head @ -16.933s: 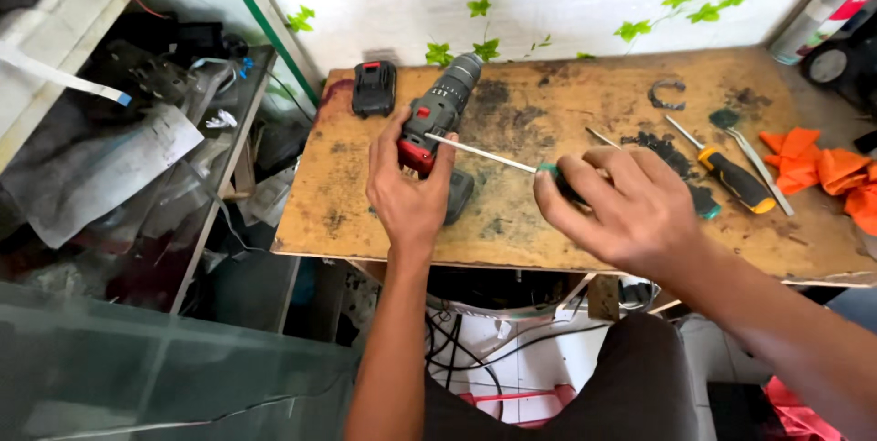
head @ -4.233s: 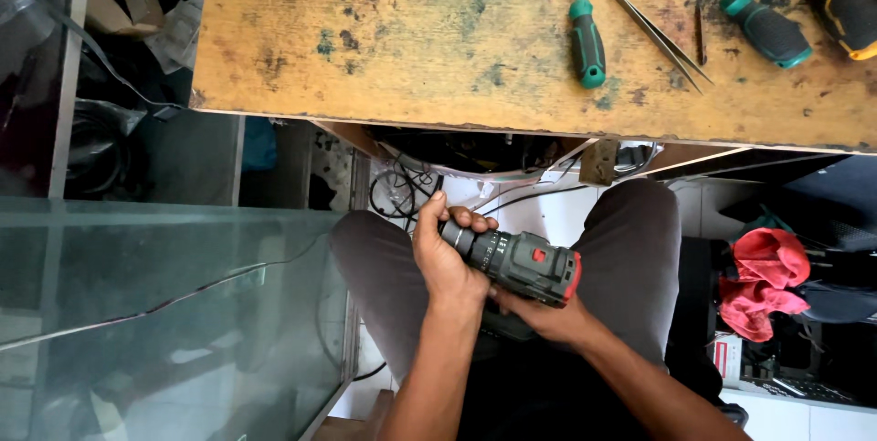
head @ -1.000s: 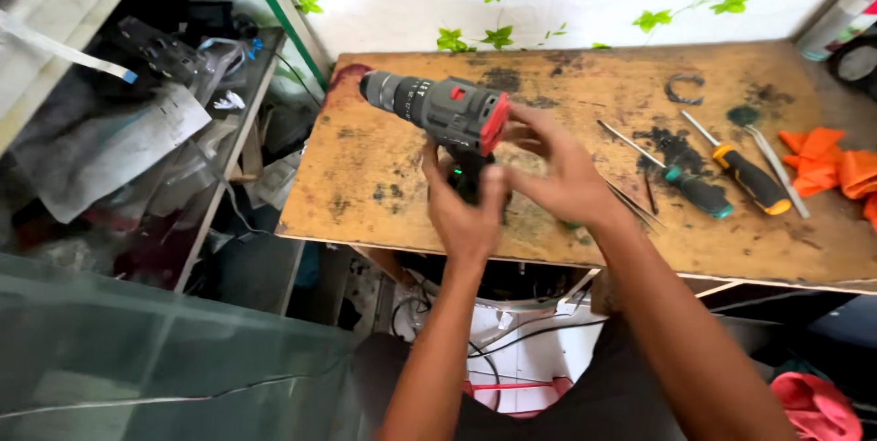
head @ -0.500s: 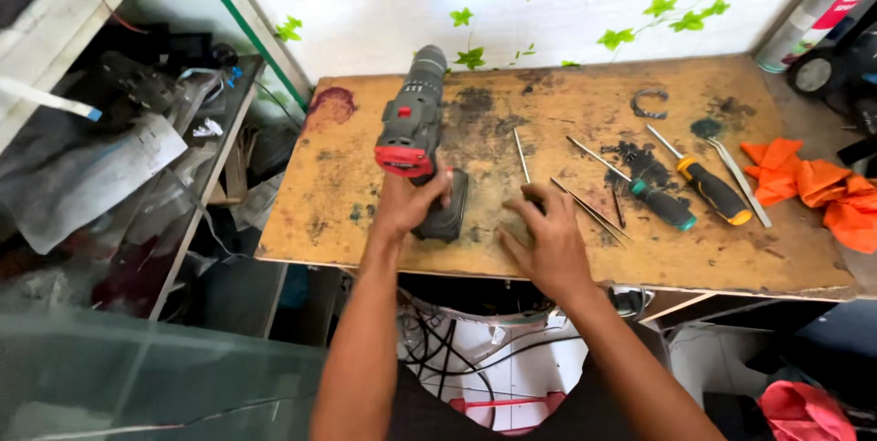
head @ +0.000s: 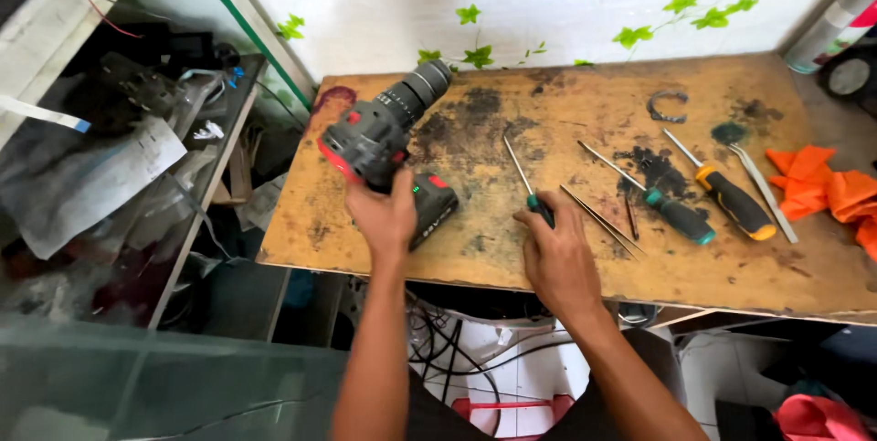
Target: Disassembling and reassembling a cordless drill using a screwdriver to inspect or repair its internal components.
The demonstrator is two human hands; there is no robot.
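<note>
My left hand [head: 387, 214] grips the handle of a grey and red cordless drill [head: 384, 126], which lies on the stained wooden workbench [head: 493, 249] with its chuck pointing to the far right. The drill's battery pack [head: 433, 207] shows beside my wrist. My right hand [head: 559, 258] rests on the bench and closes around the dark handle of a thin screwdriver [head: 521, 169], whose shaft points away from me. A pair of tweezers [head: 601, 219] lies just to the right of that hand.
A teal-handled screwdriver [head: 662, 204], an orange and black screwdriver [head: 731, 199], a metal tool [head: 766, 193], a broken ring [head: 669, 105] and an orange cloth [head: 827, 190] lie to the right. A cluttered shelf [head: 137, 158] stands left. Cables hang under the bench.
My left hand has turned the drill so that it lies more on its side, battery toward me. My right hand has closed on the thin screwdriver's handle.
</note>
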